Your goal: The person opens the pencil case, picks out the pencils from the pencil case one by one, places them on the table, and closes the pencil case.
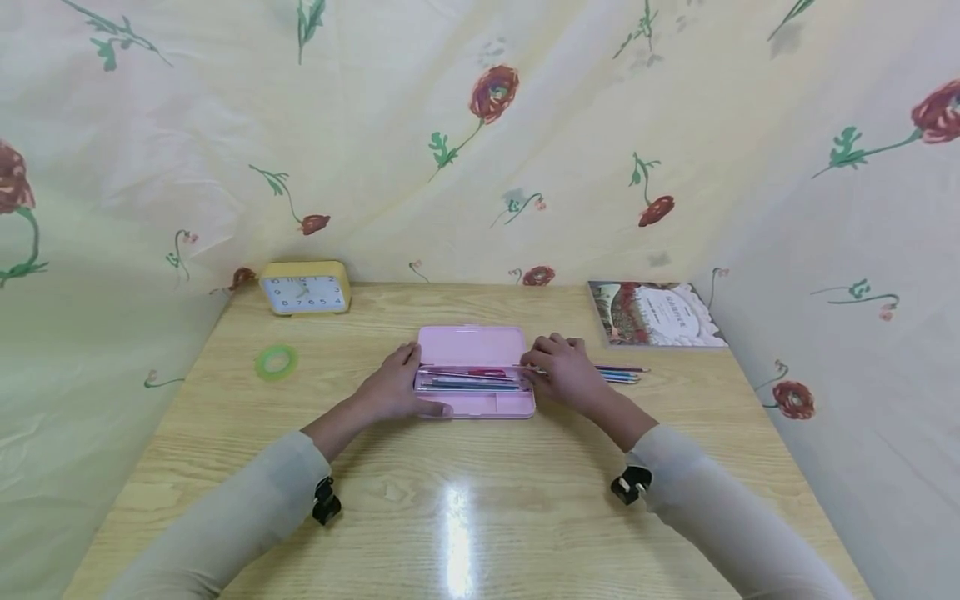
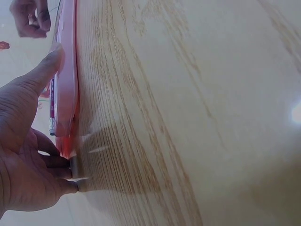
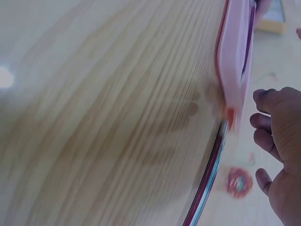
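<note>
A pink pencil case (image 1: 472, 406) lies with its lid (image 1: 471, 344) raised, near the middle of the wooden table. Several pencils (image 1: 468, 384) and a red item (image 1: 487, 373) are inside. My left hand (image 1: 393, 387) holds the case's left end, thumb along the front edge and fingers around the side. An eraser-tipped pencil (image 2: 51, 106) shows above the rim in the left wrist view. Over the right end hovers my right hand (image 1: 566, 372), its fingers (image 3: 265, 122) loosely bent with nothing visible between them. Several pencils (image 1: 618, 375) lie on the table just right of that hand.
A yellow clock (image 1: 305, 288) stands at the back left, and a roll of green tape (image 1: 276, 362) lies in front of it. A booklet (image 1: 660, 314) is at the back right. Flower-patterned cloth (image 1: 480, 167) hangs behind the table (image 1: 375, 533) and along both sides.
</note>
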`<state>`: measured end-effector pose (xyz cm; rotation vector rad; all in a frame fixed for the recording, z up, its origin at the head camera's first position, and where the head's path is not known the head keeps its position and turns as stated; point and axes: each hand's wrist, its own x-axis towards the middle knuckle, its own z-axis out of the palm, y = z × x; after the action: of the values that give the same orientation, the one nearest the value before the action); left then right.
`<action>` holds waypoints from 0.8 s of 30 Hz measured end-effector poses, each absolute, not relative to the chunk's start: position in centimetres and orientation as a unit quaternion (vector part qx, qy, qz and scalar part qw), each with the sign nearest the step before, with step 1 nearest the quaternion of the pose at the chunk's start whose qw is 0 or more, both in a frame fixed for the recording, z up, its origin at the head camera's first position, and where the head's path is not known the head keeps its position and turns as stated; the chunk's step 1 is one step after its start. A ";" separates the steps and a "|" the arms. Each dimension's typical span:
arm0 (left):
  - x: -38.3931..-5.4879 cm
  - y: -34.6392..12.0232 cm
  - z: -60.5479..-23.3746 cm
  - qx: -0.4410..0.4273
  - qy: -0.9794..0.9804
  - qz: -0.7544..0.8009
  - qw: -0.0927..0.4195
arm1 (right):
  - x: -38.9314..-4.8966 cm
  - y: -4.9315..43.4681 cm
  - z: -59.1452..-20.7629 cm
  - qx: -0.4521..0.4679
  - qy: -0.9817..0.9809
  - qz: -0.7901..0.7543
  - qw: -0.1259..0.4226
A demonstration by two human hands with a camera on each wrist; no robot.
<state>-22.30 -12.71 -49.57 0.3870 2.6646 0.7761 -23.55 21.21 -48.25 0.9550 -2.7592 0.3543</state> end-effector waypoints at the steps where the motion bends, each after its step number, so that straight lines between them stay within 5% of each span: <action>1: -22.4 -12.7 -49.6 0.138 0.937 0.272 0.169 | -23.6 20.6 -48.3 0.328 -0.932 0.122 0.095; 24: -22.2 -12.7 -49.5 0.130 0.939 0.270 0.167 | -23.9 14.3 -49.2 0.353 -0.931 0.077 0.048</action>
<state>-22.22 -12.71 -49.50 0.3709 2.6722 0.7695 -23.94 14.34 -49.20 1.0766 -2.8401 0.2353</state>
